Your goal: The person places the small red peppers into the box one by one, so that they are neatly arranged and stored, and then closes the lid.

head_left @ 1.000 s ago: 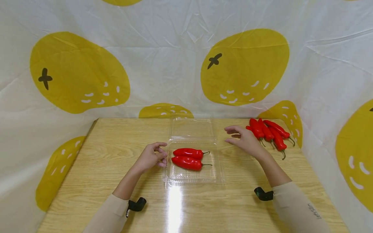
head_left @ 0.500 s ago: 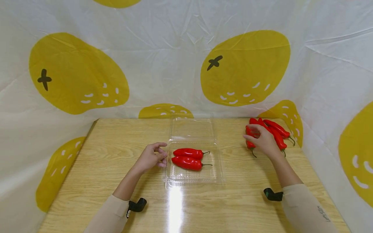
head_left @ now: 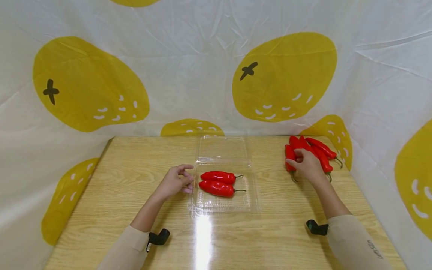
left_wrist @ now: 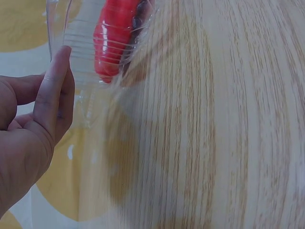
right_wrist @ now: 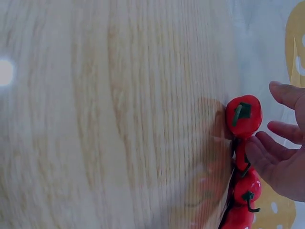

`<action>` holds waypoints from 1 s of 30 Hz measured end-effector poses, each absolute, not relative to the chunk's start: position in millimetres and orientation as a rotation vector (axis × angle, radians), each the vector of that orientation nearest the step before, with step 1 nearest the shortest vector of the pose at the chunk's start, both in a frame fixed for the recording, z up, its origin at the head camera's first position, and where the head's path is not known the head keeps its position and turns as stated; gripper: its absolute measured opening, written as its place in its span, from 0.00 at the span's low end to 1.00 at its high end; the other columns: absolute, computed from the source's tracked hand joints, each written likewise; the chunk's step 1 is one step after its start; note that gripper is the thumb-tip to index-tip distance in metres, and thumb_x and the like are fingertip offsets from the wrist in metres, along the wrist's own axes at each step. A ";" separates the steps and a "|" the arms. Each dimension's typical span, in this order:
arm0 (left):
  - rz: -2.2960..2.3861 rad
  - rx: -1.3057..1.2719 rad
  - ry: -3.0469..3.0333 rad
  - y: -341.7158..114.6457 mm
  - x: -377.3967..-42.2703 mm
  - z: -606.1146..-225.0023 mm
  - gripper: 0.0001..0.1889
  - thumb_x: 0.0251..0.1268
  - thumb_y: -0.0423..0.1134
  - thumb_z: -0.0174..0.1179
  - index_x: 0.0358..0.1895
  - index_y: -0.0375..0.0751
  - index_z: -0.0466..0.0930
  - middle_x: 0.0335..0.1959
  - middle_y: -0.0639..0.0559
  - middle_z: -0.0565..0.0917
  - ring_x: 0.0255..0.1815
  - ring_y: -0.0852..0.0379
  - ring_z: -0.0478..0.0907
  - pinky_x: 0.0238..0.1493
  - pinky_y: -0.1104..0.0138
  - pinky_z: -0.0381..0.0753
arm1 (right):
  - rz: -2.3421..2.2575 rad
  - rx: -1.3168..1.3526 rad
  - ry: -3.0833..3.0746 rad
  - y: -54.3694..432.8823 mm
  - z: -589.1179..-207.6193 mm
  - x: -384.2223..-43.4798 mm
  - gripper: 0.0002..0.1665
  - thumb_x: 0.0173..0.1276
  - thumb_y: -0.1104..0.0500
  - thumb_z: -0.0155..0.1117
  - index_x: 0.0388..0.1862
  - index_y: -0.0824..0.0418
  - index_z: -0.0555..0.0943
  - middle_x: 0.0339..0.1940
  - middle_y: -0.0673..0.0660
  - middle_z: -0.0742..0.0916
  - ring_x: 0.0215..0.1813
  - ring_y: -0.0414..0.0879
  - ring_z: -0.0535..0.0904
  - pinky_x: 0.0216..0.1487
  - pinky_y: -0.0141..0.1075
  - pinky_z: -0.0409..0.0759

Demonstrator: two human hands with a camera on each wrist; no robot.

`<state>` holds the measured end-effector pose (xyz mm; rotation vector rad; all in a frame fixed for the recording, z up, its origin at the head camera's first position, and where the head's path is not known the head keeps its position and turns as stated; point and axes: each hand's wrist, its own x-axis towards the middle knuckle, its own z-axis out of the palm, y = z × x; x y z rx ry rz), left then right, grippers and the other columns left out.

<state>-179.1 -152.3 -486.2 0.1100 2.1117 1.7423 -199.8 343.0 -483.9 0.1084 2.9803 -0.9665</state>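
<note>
Two red peppers (head_left: 217,183) lie side by side in an opened clear plastic box (head_left: 251,204), stems to the right. My left hand (head_left: 173,182) is at the box's left rim, fingers loosely bent; in the left wrist view its fingertips (left_wrist: 61,55) meet or nearly meet the clear wall. Over a pile of red peppers (head_left: 322,159) at the back right is my right hand (head_left: 308,165), thumb and fingers apart. It is nearest the leftmost pepper (head_left: 289,154). The right wrist view has the thumb (right_wrist: 257,155) in front of a pepper, contact unclear.
The box's clear lid (head_left: 222,148) lies folded back toward the patterned cloth (head_left: 189,90) behind the wooden table (head_left: 141,157). Cloth also hangs along both sides. A black wrist mount (head_left: 158,237) sticks out from each sleeve.
My right hand has moved right, from beside the pile to over its peppers, then lowered slightly with thumb and fingers closer together. The left hand and the box have stayed put.
</note>
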 end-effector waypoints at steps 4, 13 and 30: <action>1.738 0.117 2.113 -152.4 -178.8 -485.3 0.27 0.71 0.22 0.60 0.72 0.31 0.69 0.41 0.40 0.78 0.27 0.53 0.85 0.31 0.61 0.93 | -0.855 0.079 2.991 341.3 -486.8 -200.7 0.42 0.73 0.48 0.68 0.73 0.76 0.67 0.68 0.77 0.75 0.67 0.72 0.71 0.69 0.66 0.72; 1.740 0.102 2.115 -152.2 -179.8 -485.7 0.26 0.71 0.22 0.60 0.71 0.32 0.70 0.41 0.40 0.77 0.27 0.53 0.86 0.31 0.61 0.93 | -0.701 0.092 3.070 332.0 -491.2 -198.3 0.42 0.72 0.48 0.69 0.70 0.77 0.69 0.61 0.81 0.77 0.61 0.76 0.73 0.61 0.69 0.76; 1.727 0.100 2.118 -152.9 -180.2 -485.0 0.26 0.71 0.23 0.60 0.71 0.33 0.70 0.41 0.39 0.78 0.28 0.52 0.86 0.33 0.58 0.93 | -0.772 0.118 3.039 326.7 -493.7 -198.9 0.39 0.66 0.57 0.64 0.70 0.79 0.68 0.59 0.79 0.81 0.53 0.72 0.79 0.56 0.65 0.81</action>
